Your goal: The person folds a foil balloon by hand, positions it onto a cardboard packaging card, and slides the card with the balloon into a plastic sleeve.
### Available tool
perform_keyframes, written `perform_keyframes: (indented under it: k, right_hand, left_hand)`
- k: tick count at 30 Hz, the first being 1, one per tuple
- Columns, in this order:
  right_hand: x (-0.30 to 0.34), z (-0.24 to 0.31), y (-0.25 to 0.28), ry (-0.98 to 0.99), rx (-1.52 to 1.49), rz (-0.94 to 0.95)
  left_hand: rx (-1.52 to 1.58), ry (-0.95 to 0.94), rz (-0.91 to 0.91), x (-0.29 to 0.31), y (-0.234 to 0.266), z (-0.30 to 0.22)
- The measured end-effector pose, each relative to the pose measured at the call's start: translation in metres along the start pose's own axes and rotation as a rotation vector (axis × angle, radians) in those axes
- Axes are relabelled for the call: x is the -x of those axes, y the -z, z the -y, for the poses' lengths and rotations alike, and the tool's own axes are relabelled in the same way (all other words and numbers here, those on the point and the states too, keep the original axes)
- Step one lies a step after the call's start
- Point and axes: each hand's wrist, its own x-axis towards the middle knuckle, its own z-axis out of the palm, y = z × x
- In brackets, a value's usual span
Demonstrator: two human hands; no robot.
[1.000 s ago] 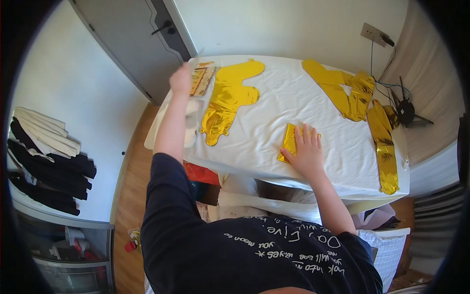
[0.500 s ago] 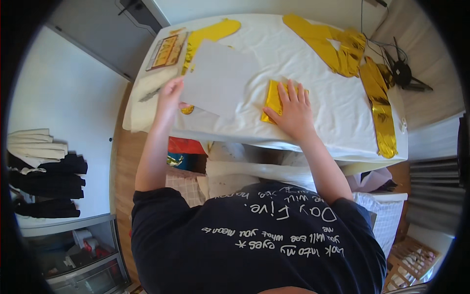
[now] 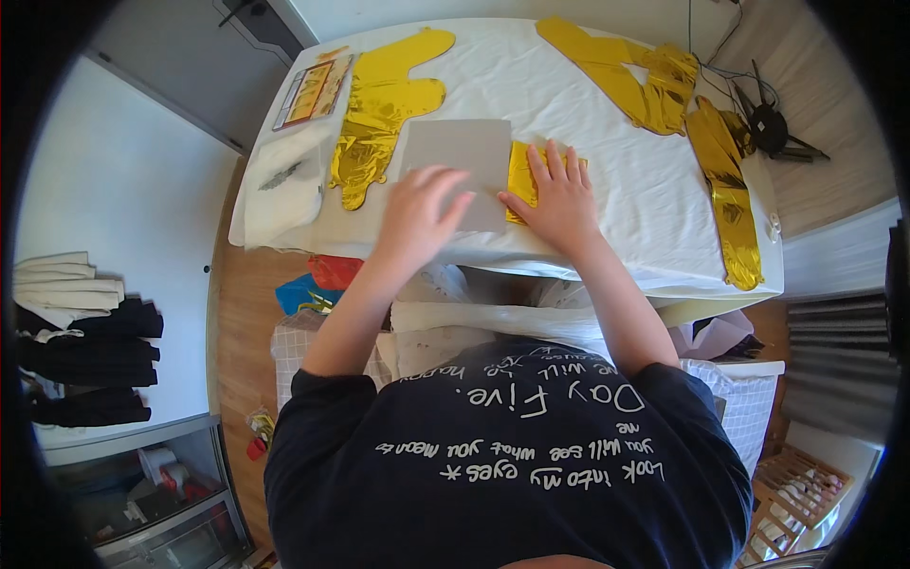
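Note:
A grey rectangular card (image 3: 471, 147) lies flat on the white-covered table, just left of a folded piece of gold foil (image 3: 520, 175). My right hand (image 3: 559, 194) rests palm down on the folded foil with its fingers spread, hiding much of it. Over the card's near left part is my left hand (image 3: 425, 211), somewhat blurred, thumb and fingers apart with nothing in them. Beyond it to the left, a flat, shiny gold foil balloon (image 3: 393, 95) is spread out with rounded lobes.
More flat gold foil (image 3: 654, 85) lies at the far right, and a long foil strip (image 3: 728, 190) runs down the right edge. Black equipment with arms and cables (image 3: 773, 133) stands there. On the left are a printed packet (image 3: 316, 92) and a clear plastic bag (image 3: 282, 185).
My left hand has brought the raised card down onto the table and let go of it. The foil balloon behind it now shows more fully. My right hand stays on the folded foil.

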Motion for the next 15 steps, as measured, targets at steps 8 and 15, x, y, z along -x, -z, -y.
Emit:
perform_keyframes:
  k: [8,15]
  right_hand:
    - [-0.002,0.000,-0.004,0.009,-0.023,-0.014]
    - [0.000,-0.004,-0.001,0.014,-0.052,-0.022]
  left_hand:
    - [-0.010,-0.186,0.361,-0.014,-0.067,0.021]
    - [-0.044,-0.315,0.479,-0.029,-0.028,0.026]
